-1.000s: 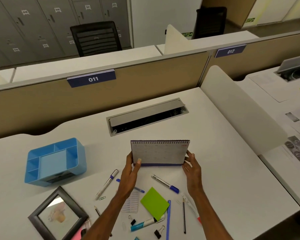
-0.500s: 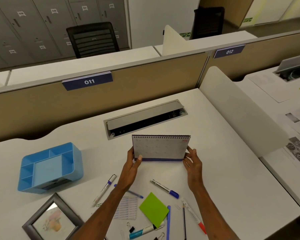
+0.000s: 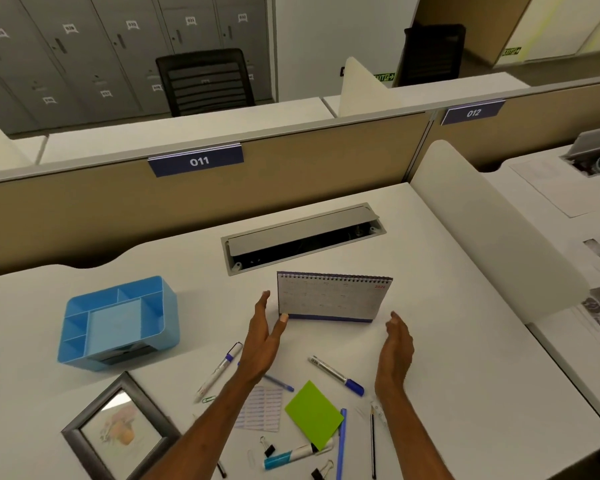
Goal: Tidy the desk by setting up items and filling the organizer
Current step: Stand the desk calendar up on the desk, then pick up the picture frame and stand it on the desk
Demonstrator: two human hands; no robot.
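A spiral-bound desk calendar [image 3: 329, 298] stands upright on the white desk [image 3: 465, 358], in front of the cable tray. My left hand [image 3: 262, 336] is open just left of it, the thumb tip near its lower left corner. My right hand [image 3: 397, 344] is open and apart from the calendar's right end. A blue organizer [image 3: 118, 323] with several compartments sits at the left. A grey picture frame [image 3: 118, 431] lies flat at the lower left. Markers [image 3: 336, 375], pens [image 3: 342, 441], a green sticky pad [image 3: 313, 413] and binder clips [image 3: 269, 447] lie scattered near me.
A grey cable tray [image 3: 302, 237] with its lid raised is set into the desk behind the calendar. A tan partition [image 3: 101, 216] labelled 011 closes the back. A white divider panel [image 3: 492, 233] bounds the right side, with papers on the neighbouring desk beyond.
Both hands held the calendar by its ends and moved it slightly away from me. Now both have let go and opened, and the calendar stands by itself.
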